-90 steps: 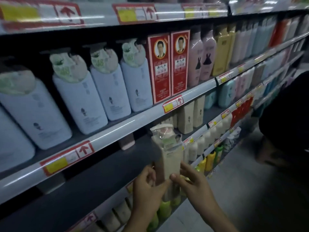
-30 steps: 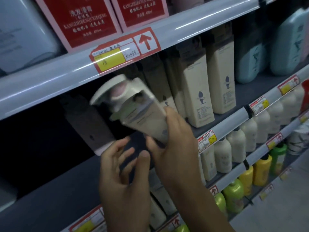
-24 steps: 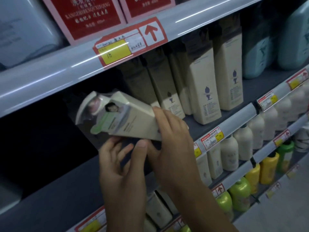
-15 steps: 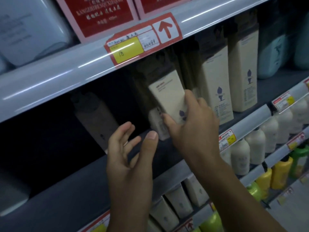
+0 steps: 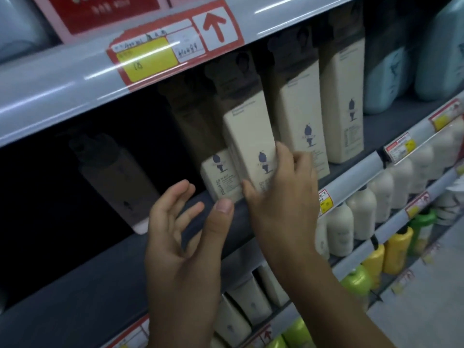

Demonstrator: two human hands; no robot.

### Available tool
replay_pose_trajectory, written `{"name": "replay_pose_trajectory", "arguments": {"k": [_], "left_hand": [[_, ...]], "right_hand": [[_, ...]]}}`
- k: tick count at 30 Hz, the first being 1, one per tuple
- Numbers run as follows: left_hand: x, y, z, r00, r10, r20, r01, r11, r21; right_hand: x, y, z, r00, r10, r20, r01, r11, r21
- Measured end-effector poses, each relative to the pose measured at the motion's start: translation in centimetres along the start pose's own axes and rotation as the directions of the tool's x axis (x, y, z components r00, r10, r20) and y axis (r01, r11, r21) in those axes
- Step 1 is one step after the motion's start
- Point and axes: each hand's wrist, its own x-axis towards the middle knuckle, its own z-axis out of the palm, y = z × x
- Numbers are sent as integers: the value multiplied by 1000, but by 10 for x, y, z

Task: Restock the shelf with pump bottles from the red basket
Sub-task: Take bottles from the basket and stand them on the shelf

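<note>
One cream pump bottle (image 5: pixel 251 144) upright, leaning left | right hand (image 5: pixel 281 197) grips its base | left hand (image 5: pixel 183 237) open, empty, below-left | shelf (image 5: pixel 100 267) gap lies left.

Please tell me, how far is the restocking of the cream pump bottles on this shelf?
Done: several cream pump bottles stand upright in a row on the grey shelf. In hand: the right hand holds one tilted cream bottle low on its body, not yet straight in the row; the left hand is open and empty. Left: the dark gap on the shelf's left. The red basket is out of view.
</note>
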Motion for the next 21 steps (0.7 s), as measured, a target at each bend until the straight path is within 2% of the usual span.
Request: {"name": "replay_pose_trajectory", "arguments": {"k": [4, 12, 15, 18, 21], "left_hand": [[-2, -3, -1, 1000, 1, -24, -2, 999, -44], [4, -6, -15, 999, 22, -29, -23, 1000, -18], [5, -8, -20, 1000, 15, -28, -14, 1000, 13], [5, -8, -25, 1000, 6, -14, -6, 999, 32], [6, -10, -27, 1000, 7, -1, -7, 999, 50]], "right_hand": [[-6, 8, 2, 997, 59, 50, -56, 997, -58], [11, 20, 11, 999, 33, 19, -31, 996, -87], [8, 26, 11, 1000, 4, 14, -4, 999, -49], [-3, 19, 7, 998, 2, -68, -1, 1000, 21], [-22, 6, 0, 993, -72, -95, 78, 995, 64]]}}
